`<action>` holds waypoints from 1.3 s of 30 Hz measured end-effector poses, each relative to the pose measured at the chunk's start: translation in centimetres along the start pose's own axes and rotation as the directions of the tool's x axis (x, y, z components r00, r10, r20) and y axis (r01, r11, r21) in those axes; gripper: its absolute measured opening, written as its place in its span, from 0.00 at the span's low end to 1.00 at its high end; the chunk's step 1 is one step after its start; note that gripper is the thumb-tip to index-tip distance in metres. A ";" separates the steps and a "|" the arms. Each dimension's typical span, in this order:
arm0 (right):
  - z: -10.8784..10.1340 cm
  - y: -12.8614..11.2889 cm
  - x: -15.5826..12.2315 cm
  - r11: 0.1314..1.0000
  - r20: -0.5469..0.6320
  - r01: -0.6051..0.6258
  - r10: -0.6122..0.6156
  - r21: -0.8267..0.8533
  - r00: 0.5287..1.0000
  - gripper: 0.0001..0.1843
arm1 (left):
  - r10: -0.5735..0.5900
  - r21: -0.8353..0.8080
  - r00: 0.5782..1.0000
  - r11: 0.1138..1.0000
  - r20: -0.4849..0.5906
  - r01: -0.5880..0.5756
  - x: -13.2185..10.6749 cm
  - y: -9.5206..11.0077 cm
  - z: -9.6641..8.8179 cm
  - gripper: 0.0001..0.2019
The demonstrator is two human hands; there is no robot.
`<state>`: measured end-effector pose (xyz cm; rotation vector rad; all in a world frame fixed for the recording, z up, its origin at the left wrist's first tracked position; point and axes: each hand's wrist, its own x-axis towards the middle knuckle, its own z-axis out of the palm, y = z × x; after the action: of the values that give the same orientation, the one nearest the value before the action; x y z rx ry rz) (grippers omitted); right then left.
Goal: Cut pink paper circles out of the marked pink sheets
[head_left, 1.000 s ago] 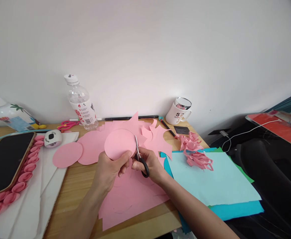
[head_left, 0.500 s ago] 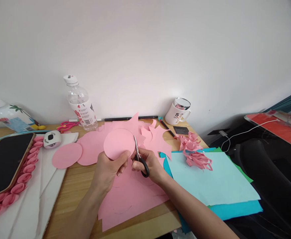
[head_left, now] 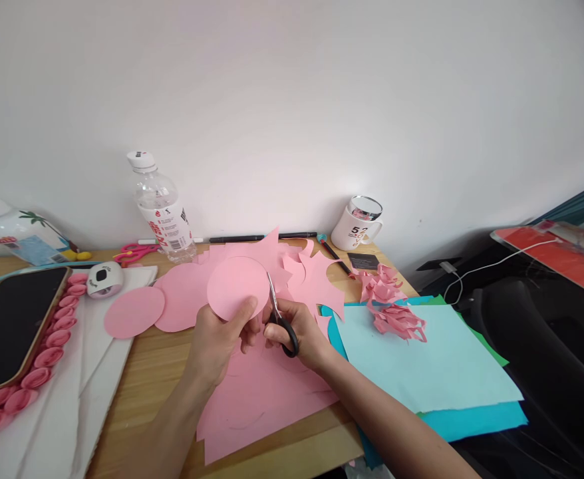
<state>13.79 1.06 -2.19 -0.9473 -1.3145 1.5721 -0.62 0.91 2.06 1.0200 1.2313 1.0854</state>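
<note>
My left hand pinches the lower edge of a round pink paper disc between thumb and fingers. My right hand is closed around black-handled scissors, the fingers through the loops. Their blades point up along the disc's right edge. Under both hands lie pink paper sheets with faint drawn curves. Two more pink discs overlap to the left. Curved pink offcuts lie behind and right of the scissors.
A clear bottle, black pens and a white mug stand or lie along the wall. On the left is a phone beside rolled pink paper flowers. Crumpled pink strips rest on light blue paper.
The disc and my left thumb have shifted very slightly left. The scissors stay at its right edge, tilted a little more to the left.
</note>
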 end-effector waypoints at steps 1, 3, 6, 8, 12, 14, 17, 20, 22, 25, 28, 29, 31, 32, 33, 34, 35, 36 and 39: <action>0.1 -0.1 0.0 1.000 0.005 -0.004 0.004 -0.001 1.000 0.20 | 0.009 -0.012 1.000 1.000 0.011 -0.009 0.0 0.0 0.0 0.17; 0.2 -0.1 -0.1 1.000 0.003 -0.020 0.020 -0.013 1.000 0.21 | 0.017 -0.022 1.000 1.000 0.000 -0.017 0.0 0.0 0.0 0.17; 0.2 -0.1 0.0 0.999 -0.023 -0.045 0.045 -0.017 0.999 0.23 | 0.005 0.019 0.998 1.000 -0.057 -0.003 0.0 -0.1 0.1 0.17; 0.1 -0.1 0.0 0.999 -0.026 -0.047 0.047 0.010 0.999 0.25 | -0.001 0.059 0.998 0.998 -0.064 0.005 0.0 -0.1 0.1 0.17; 0.0 -0.1 0.2 0.999 -0.037 -0.011 0.013 0.046 0.999 0.28 | -0.007 0.085 0.999 0.996 -0.045 0.011 0.0 -0.2 0.3 0.16; 0.1 -0.3 0.2 0.999 -0.037 0.005 -0.003 0.053 0.999 0.29 | -0.015 0.087 0.999 0.996 -0.045 0.019 0.0 -0.2 0.3 0.16; 0.1 -0.3 0.1 0.998 -0.019 0.022 -0.021 0.064 1.000 0.28 | -0.027 0.088 0.999 0.996 -0.041 0.030 0.1 -0.2 0.3 0.16; 0.0 -0.1 0.1 0.997 -0.006 0.029 -0.028 0.069 1.000 0.27 | -0.019 0.087 0.999 0.996 -0.039 0.022 0.1 -0.3 0.2 0.16; -0.1 0.2 0.1 0.997 -0.001 0.031 -0.031 0.074 1.000 0.25 | -0.011 0.084 0.999 0.996 -0.043 0.015 0.1 -0.3 0.1 0.16; -0.2 0.4 0.2 0.996 0.000 0.036 -0.036 0.082 0.999 0.24 | -0.011 0.075 0.999 0.997 -0.043 0.014 0.1 -0.3 0.0 0.17; -0.2 0.3 0.2 0.997 -0.001 0.037 -0.037 0.073 0.999 0.22 | -0.016 0.075 0.999 0.997 -0.045 0.020 0.1 -0.3 0.0 0.17; -0.2 0.3 0.2 0.997 -0.005 0.039 -0.039 0.063 0.999 0.22 | -0.018 0.079 0.999 0.997 -0.049 0.022 0.1 -0.3 0.0 0.16; -0.2 0.2 0.1 0.998 -0.015 0.045 -0.045 0.043 0.999 0.21 | -0.021 0.084 0.998 0.996 -0.056 0.026 0.1 -0.3 0.0 0.16; -0.2 0.2 0.1 0.998 -0.021 0.046 -0.045 0.034 0.999 0.20 | -0.022 0.085 0.998 0.996 -0.058 0.027 0.1 -0.3 0.0 0.15; -0.2 0.2 0.1 0.999 -0.025 0.045 -0.044 0.028 0.999 0.20 | -0.021 0.085 0.998 0.996 -0.058 0.026 0.2 -0.2 0.0 0.15; -0.2 0.2 0.1 0.999 -0.029 0.041 -0.040 0.024 0.999 0.20 | -0.019 0.083 0.998 0.996 -0.059 0.024 0.2 -0.2 0.0 0.15; -0.2 0.2 0.1 0.999 -0.033 0.035 -0.034 0.020 0.999 0.19 | -0.018 0.079 0.998 0.997 -0.061 0.023 0.2 -0.2 0.0 0.15; -0.2 0.2 0.1 0.999 -0.035 0.029 -0.028 0.017 0.999 0.18 | -0.017 0.076 0.998 0.997 -0.064 0.022 0.3 -0.2 0.0 0.15; -0.1 0.0 0.1 1.000 -0.042 0.015 -0.015 0.010 0.999 0.16 | -0.019 0.066 0.997 0.998 -0.074 0.024 0.4 -0.4 -0.1 0.15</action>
<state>13.88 1.16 -2.19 -0.9570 -1.2801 1.5380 -0.63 1.20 1.61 1.0229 1.3422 1.0792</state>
